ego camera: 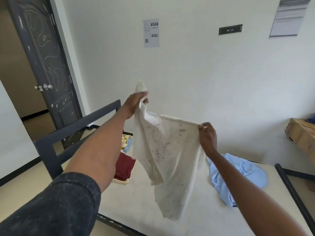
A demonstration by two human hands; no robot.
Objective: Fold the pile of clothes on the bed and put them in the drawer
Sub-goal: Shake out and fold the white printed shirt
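1. The left hand (134, 104) grips one top corner of the white shirt (167, 150); the right hand (207, 135) pinches the other
2. The shirt hangs lengthwise between them above the bed (136, 205), left corner higher, blue garment (238, 176) beside

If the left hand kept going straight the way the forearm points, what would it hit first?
Probably only the white wall. The left hand, gripping the white shirt, points up and away over the bed; nothing else shows there, though depth is unclear.
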